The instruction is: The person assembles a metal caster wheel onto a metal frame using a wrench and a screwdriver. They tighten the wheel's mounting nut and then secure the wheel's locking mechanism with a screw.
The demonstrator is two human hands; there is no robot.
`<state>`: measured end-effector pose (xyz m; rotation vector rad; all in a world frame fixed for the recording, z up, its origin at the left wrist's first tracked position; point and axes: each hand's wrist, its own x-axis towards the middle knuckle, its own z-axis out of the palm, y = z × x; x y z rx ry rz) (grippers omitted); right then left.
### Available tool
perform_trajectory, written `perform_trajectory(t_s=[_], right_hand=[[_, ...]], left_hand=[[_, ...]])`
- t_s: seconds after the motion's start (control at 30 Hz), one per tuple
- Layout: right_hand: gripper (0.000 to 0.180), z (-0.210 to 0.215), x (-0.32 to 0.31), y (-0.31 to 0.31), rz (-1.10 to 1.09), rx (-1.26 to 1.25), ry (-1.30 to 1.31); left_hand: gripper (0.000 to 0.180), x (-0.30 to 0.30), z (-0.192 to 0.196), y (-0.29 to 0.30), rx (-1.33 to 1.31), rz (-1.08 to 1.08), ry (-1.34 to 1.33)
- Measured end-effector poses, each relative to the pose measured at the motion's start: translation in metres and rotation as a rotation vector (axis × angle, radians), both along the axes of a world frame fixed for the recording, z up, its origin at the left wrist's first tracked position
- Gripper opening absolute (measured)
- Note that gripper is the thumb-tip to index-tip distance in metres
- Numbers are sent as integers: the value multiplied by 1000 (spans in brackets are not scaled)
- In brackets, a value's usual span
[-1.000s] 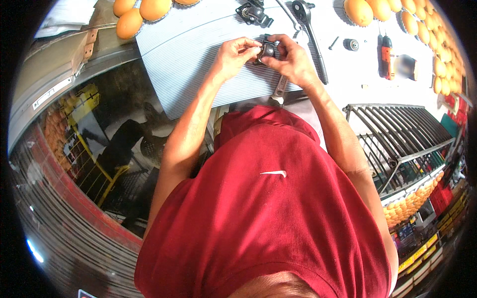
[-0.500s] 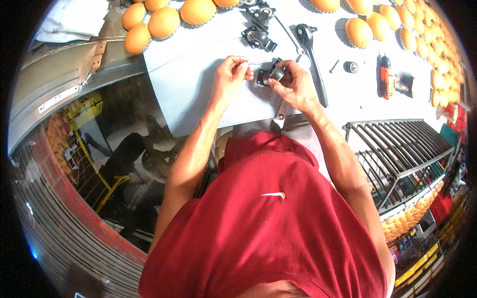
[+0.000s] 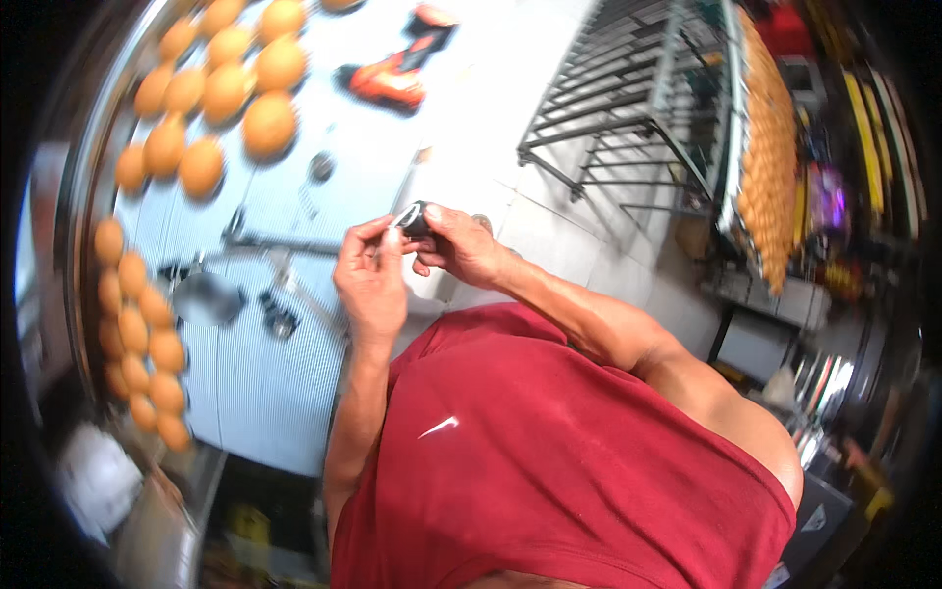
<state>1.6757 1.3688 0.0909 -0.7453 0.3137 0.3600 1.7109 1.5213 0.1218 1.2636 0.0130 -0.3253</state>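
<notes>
My right hand [image 3: 461,250] grips a small black caster [image 3: 416,220] with a pale curved edge, held up in front of my chest past the table's edge. My left hand [image 3: 371,280] is closed beside it, thumb and fingers pinched close to the caster. Whatever thin piece the left fingers hold is too blurred to make out. On the ribbed pale tabletop [image 3: 265,402] lie another black caster [image 3: 280,321], a ratchet wrench [image 3: 294,243] and a metal wrench [image 3: 306,294], left of my hands.
An orange and black power drill [image 3: 388,83] and a small round socket [image 3: 321,167] lie farther off on the table. Many orange domed pieces [image 3: 227,91] cover its left side. A dark metal rack [image 3: 608,128] stands on the tiled floor [image 3: 549,240] ahead right.
My view has swung to the right. Both hands have lifted the caster away from the tabletop, out past its edge, and remain close together.
</notes>
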Motion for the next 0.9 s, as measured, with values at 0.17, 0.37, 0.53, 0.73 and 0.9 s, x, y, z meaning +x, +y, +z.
perform_trajectory(t_s=[0.17, 0.37, 0.53, 0.73, 0.9], right_hand=[[47, 31, -85, -139, -517, 12, 135], [47, -40, -195, -307, -739, -4, 245], [45, -73, -222, -376, -839, -23, 340], [39, -100, -256, -408, -886, -152, 483], [31, -128, -236, -459, -808, -355, 547]], left_hand=[[16, -21, 4, -178, 82, -447, -202], [24, -35, -41, -386, 87, -659, 104], [23, -40, -135, -513, 87, -580, 373], [19, -55, -196, -589, 35, -510, 514], [25, -55, -220, -609, 55, -591, 514]])
